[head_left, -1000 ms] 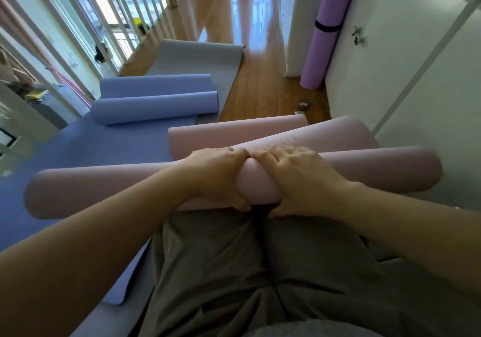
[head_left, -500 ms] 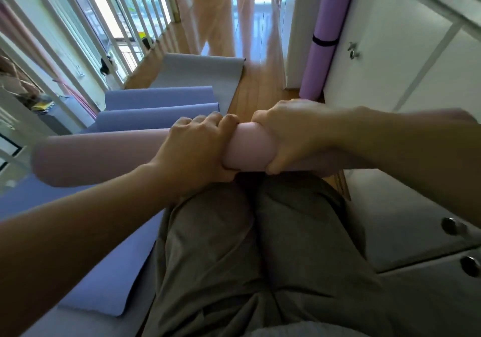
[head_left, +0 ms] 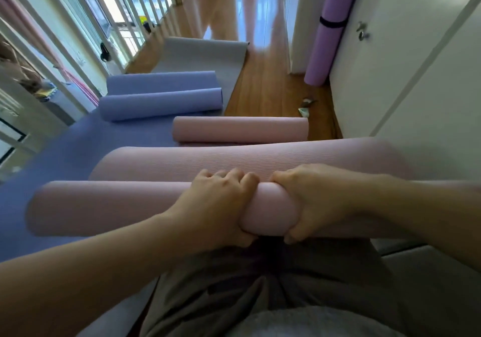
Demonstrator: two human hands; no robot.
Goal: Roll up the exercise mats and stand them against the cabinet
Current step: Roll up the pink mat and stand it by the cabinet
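A pink exercise mat point(head_left: 109, 206) lies across my lap, partly rolled into a thick tube. My left hand point(head_left: 216, 206) and my right hand point(head_left: 312, 201) grip the roll side by side at its middle, fingers over the top and thumbs underneath. Its loose flat part point(head_left: 234, 162) runs forward to a second pink curl point(head_left: 239, 131) at the far end. A purple rolled mat point(head_left: 328, 29) with a black strap stands upright against the white cabinet point(head_left: 390, 58) on the right.
A blue mat point(head_left: 52, 159) lies flat on the left, its far end curled into a roll point(head_left: 161, 102). A grey mat point(head_left: 205, 55) lies beyond it. White railing bars point(head_left: 86, 31) line the left. Small debris point(head_left: 305, 106) sits on the wooden floor point(head_left: 263, 86) by the cabinet.
The view tipped up and back down. The roll was lifted in both hands half a second ago and is now low again, with the loose part spread ahead.
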